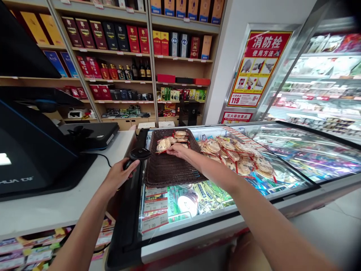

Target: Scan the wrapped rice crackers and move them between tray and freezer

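Observation:
My left hand [121,174] is wrapped round the handle of a black handheld barcode scanner [140,153], whose head points toward the basket. Inside the brown woven basket [172,171], my right hand [178,149] pinches the near edge of a clear, red-edged packet of round flat biscuits [163,145]. Another such packet [180,134] lies behind it at the basket's far end. To the basket's right, a pile of similar packets [237,152] is spread over the freezer's glass lid.
The basket stands on a glass-topped chest freezer [214,222] with bright goods and price labels beneath the glass. At left, a dark checkout terminal [36,143] sits on a white counter [64,203]. Shelves [113,52] of boxes and bottles line the back wall; a lit cooler [324,82] stands right.

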The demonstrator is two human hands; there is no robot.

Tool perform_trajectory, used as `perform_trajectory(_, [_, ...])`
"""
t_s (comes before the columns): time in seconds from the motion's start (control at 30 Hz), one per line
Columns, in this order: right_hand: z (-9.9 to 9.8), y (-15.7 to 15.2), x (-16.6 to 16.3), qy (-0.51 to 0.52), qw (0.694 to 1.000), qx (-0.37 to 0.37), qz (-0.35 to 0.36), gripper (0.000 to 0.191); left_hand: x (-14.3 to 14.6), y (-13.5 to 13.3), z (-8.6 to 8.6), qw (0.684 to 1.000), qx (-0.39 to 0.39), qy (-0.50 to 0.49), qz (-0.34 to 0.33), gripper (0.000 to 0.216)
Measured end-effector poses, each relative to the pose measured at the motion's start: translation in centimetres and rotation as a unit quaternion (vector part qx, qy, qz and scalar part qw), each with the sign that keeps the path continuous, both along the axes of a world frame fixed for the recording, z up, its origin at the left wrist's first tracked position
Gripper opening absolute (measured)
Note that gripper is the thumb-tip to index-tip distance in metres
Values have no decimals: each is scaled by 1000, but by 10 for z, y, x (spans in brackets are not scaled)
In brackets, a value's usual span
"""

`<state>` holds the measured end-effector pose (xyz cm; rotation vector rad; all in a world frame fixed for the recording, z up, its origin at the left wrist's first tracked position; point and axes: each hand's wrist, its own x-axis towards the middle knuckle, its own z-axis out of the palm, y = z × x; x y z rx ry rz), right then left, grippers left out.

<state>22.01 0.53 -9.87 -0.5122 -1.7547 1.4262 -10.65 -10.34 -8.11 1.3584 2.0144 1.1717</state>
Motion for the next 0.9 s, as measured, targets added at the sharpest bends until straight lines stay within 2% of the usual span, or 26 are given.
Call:
perform_trajectory(0.07, [-7, 8, -8, 13, 999, -46, -5, 34, 11, 3, 6, 1000, 10, 5, -12, 57])
perform_trajectory(0.17, [-9, 36, -34, 87, 973, -198, -81, 28, 34, 11, 18, 999, 19, 3, -39, 57])
perform_trajectory(0.23, [-7, 58, -46, 98, 966, -214, -102, 28, 55, 18, 26, 998, 27, 5, -54, 58])
perform_trajectory(0.3, [-6, 74, -42, 132, 952, -228, -158, 34, 78, 28, 33, 997, 39, 12, -69, 59])
perform_trajectory(0.43, [-17, 79, -1, 202, 923, -233, -232, 37, 133, 54, 42, 991, 57, 28, -115, 58])
perform_trajectory(0.63, [-34, 74, 62, 209, 907, -203, -302, 36, 207, 96, 46, 980, 51, 77, -178, 56])
perform_trajectory(0.77, [-43, 79, 89, 239, 899, -197, -310, 39, 236, 115, 42, 973, 40, 118, -195, 55])
perform_trajectory(0.9, [-49, 84, 105, 258, 888, -204, -321, 38, 250, 122, 40, 967, 37, 138, -210, 56])
